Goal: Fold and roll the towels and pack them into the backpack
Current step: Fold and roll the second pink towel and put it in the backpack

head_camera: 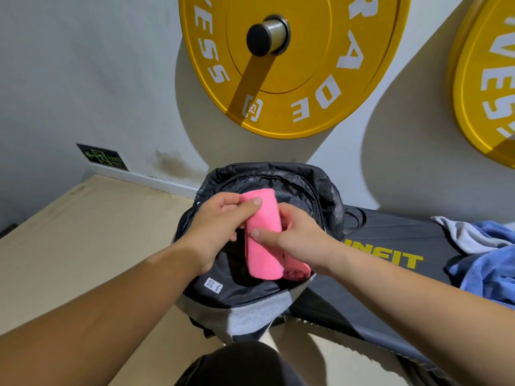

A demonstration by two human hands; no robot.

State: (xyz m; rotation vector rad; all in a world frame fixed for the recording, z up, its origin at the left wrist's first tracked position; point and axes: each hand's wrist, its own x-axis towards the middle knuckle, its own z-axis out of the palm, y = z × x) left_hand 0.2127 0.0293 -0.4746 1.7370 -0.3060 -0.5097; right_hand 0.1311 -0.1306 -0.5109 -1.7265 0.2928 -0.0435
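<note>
I hold a rolled pink towel (263, 246) with both hands over the open mouth of the black backpack (264, 169). My left hand (220, 227) grips the roll from the left, thumb laid across its upper part and fingers curled under it. My right hand (295, 240) grips it from the right, thumb pressed on the middle of the roll and fingers wrapped behind. The roll lies lengthwise, its far end over the dark lining of the main compartment and its near end down inside the opening.

Below my right wrist, more pink cloth (298, 271) sits in the same compartment, touching the roll; I cannot tell whether it is a second roll or a loose part of this one. A white label (213, 285) is sewn on the inner front wall of the bag.

The backpack stands at the left end of a black bench (390, 240). Further right on the bench lie a crumpled blue towel (485, 263) and a grey towel (459, 232), touching each other, well apart from the bag. Two yellow weight plates (292, 65) hang on the wall above.
</note>
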